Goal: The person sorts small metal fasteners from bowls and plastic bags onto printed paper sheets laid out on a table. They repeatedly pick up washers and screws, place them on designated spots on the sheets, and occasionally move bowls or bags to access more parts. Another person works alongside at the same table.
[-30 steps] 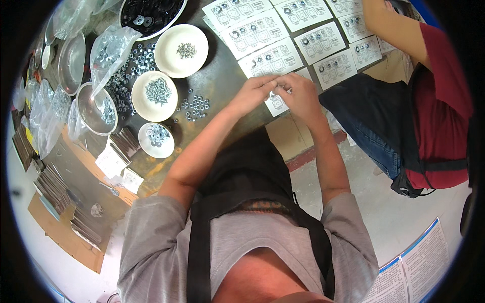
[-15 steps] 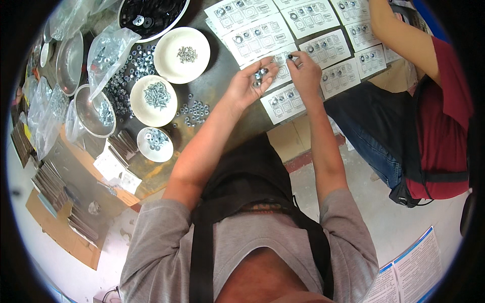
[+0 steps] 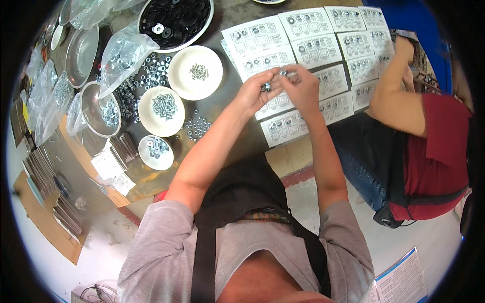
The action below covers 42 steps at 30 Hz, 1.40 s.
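Palm up, my left hand (image 3: 251,96) cups several small metal nuts (image 3: 265,87) over the printed cards. My right hand (image 3: 303,93) reaches in beside it, thumb and fingers pinching a shiny piece that looks like a nut (image 3: 283,73) just above the left fingers. Beneath both hands lie rows of white cards (image 3: 275,137) printed with part drawings, many with small metal parts placed on them. My fingers hide parts of the middle cards.
On the left stand a white bowl of small screws (image 3: 188,86), another of bolts (image 3: 151,121), a small bowl of washers (image 3: 146,160) and a bowl of black pieces (image 3: 177,48). Loose nuts (image 3: 198,129) lie nearby. A co-worker in a red shirt (image 3: 439,151) stands at the right.
My right hand has come off the cards to my left hand, which stays cupped around nuts. The co-worker's arm has shifted, and the whole view has moved slightly.
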### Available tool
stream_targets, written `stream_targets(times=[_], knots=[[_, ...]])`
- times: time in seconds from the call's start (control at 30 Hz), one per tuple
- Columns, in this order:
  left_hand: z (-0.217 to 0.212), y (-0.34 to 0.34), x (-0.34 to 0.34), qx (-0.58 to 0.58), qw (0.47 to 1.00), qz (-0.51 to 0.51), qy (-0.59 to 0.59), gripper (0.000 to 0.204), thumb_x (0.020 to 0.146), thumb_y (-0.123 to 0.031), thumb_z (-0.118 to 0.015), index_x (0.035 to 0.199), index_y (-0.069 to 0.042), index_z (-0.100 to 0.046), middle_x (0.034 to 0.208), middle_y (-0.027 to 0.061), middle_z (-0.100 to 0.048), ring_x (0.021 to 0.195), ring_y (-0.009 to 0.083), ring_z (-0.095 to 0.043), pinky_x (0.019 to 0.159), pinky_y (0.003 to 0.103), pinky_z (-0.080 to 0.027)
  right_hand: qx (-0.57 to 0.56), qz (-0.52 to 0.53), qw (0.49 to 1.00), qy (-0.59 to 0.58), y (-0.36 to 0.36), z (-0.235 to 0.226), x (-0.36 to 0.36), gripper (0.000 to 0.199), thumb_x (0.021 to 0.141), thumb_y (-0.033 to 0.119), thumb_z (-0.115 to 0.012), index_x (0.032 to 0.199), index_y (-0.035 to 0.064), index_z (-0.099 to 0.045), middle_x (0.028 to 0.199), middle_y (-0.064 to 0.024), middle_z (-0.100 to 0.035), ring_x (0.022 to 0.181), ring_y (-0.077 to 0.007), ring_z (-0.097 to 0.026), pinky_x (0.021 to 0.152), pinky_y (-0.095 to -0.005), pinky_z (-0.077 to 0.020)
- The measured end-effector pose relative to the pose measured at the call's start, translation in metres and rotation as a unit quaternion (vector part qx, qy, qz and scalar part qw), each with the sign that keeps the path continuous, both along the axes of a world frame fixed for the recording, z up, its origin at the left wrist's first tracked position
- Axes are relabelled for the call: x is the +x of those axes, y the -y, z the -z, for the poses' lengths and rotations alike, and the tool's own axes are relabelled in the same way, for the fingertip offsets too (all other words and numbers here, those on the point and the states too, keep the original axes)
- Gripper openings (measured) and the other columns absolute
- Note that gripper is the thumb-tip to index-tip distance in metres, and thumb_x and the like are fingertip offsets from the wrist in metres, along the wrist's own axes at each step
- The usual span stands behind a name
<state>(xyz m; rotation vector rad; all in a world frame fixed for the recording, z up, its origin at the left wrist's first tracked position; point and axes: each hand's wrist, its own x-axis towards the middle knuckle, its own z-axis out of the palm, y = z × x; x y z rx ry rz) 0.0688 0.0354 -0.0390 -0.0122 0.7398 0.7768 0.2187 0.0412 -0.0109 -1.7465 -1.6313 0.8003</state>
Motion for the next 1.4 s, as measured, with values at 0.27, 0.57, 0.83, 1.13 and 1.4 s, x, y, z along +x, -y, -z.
stream_targets(times=[0.27, 0.57, 0.83, 1.13, 1.4], knots=[[-0.002, -0.004, -0.018, -0.005, 0.999, -0.021, -0.03, 0.038, 0.096, -0.018, -0.045, 0.128, 0.004, -0.046, 0.114, 0.0126, -0.058, 0.097, 0.017, -0.059, 0.082, 0.028, -0.053, 0.027, -0.052, 0.99, 0.128, -0.117, 0.042, -0.007, 0.02, 0.073, 0.018, -0.073, 0.089, 0.0071, -0.067, 0.076, -0.011, -0.069, 0.07, -0.0262, -0.067, 0.063, -0.0354, -0.0519], [0.002, -0.012, -0.028, -0.017, 0.99, -0.136, 0.044, 0.041, 0.096, -0.017, -0.048, 0.13, 0.005, -0.042, 0.121, 0.0165, -0.054, 0.112, 0.025, -0.055, 0.091, 0.034, -0.05, 0.023, -0.11, 0.959, 0.259, -0.139, 0.05, -0.01, 0.024, 0.073, 0.022, -0.072, 0.093, 0.0093, -0.07, 0.074, -0.0089, -0.068, 0.068, -0.0256, -0.066, 0.063, -0.0351, -0.0511], [0.003, -0.035, -0.013, -0.002, 0.995, -0.094, -0.017, 0.041, 0.099, -0.021, -0.04, 0.131, 0.005, -0.042, 0.115, 0.0131, -0.057, 0.102, 0.0192, -0.058, 0.09, 0.032, -0.05, 0.008, -0.153, 0.98, 0.13, -0.078, -0.018, -0.013, 0.018, 0.077, 0.017, -0.068, 0.094, 0.0113, -0.069, 0.079, -0.0069, -0.067, 0.07, -0.0245, -0.065, 0.062, -0.0342, -0.05], [-0.008, -0.072, 0.049, 0.041, 0.998, 0.052, 0.0, 0.034, 0.101, -0.024, -0.037, 0.116, 0.002, -0.053, 0.108, 0.0107, -0.059, 0.095, 0.0185, -0.061, 0.085, 0.031, -0.053, 0.027, -0.098, 0.987, 0.127, -0.066, -0.02, 0.038, 0.014, 0.078, 0.015, -0.065, 0.091, 0.0121, -0.069, 0.084, -0.0061, -0.066, 0.071, -0.0258, -0.063, 0.063, -0.0344, -0.0498], [0.012, -0.085, 0.06, 0.043, 0.999, 0.006, 0.01, 0.035, 0.095, -0.019, -0.05, 0.122, 0.002, -0.051, 0.117, 0.0131, -0.058, 0.111, 0.0223, -0.056, 0.092, 0.032, -0.049, 0.086, 0.1, 0.976, 0.174, -0.16, 0.038, 0.11, 0.017, 0.077, 0.017, -0.068, 0.093, 0.0109, -0.071, 0.084, -0.0099, -0.067, 0.075, -0.0276, -0.064, 0.067, -0.0365, -0.0498]])
